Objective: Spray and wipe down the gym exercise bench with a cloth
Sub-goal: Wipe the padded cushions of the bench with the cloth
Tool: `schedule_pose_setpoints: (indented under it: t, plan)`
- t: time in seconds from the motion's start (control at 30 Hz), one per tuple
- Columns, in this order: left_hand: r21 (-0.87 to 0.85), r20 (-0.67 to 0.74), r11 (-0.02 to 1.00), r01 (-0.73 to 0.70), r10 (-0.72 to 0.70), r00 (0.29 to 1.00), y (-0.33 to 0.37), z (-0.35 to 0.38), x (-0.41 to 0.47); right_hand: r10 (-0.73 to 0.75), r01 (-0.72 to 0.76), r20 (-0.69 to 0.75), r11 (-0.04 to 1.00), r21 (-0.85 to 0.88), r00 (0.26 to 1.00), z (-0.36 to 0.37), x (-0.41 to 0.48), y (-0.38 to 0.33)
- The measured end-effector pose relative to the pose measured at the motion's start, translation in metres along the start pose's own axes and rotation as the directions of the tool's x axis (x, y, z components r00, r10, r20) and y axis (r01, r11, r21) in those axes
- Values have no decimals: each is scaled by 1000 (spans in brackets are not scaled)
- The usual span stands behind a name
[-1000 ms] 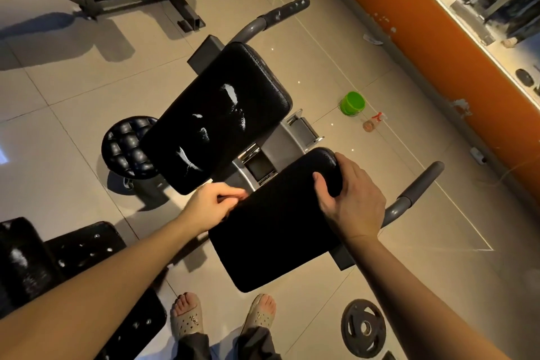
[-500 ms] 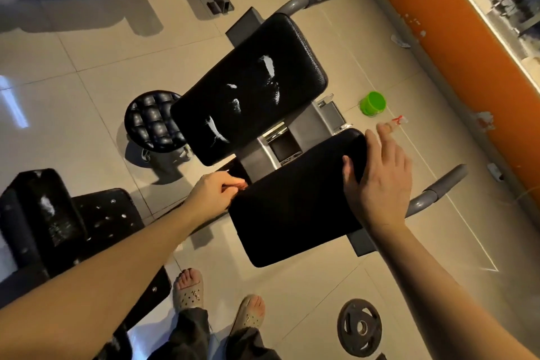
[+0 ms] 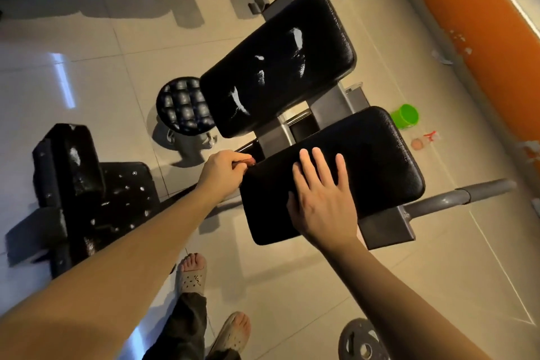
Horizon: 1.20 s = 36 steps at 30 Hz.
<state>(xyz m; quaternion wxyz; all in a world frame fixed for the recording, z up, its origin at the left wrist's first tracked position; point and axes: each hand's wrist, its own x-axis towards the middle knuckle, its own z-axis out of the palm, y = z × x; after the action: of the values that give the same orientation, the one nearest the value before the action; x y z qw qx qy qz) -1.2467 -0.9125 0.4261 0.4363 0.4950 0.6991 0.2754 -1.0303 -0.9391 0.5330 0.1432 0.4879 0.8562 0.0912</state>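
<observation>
The right hand [image 3: 318,199] lies flat on the near bench pad [image 3: 377,152], fingers [image 3: 320,168] straight and slightly spread, likely steadying it. The left hand [image 3: 223,171] grips the pad's corner with curled fingers. The spray bottle [image 3: 425,140] lies on the floor, well beyond the right fingertips. I see no cloth.

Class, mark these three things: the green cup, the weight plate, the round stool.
green cup [image 3: 404,116], head view, its side wall.
weight plate [image 3: 347,337], head view, its left rim.
round stool [image 3: 182,107], head view, its quilted seat.
</observation>
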Motion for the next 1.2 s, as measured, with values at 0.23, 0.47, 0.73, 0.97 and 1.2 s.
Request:
schedule_pose_setpoints:
  t: [0.23, 0.47, 0.73, 0.97, 1.2]
  plan:
    - [-466, -176, 845, 262, -379, 908, -27, 38, -43, -12, 11, -66, 1000, -16, 998, 5, -4, 1]
    - [-704, -16, 605, 373, -538, 843, -42, 82, -120, -32, 28, -113, 999, -40, 993, 13, -9, 3]
    - [-735, -54, 590, 334, -542, 839, -24, 60, -91, -42, 36, -155, 998, -44, 987, 21, -12, 4]
    - [-686, 10, 600, 412, -558, 830, -26, 72, -132, -56, 51, -150, 998, -41, 987, 27, -11, 8]
    - [-602, 140, 675, 427, -438, 888, -15, 44, -178, -32, 36, -119, 999, 24, 992, 20, -10, 7]
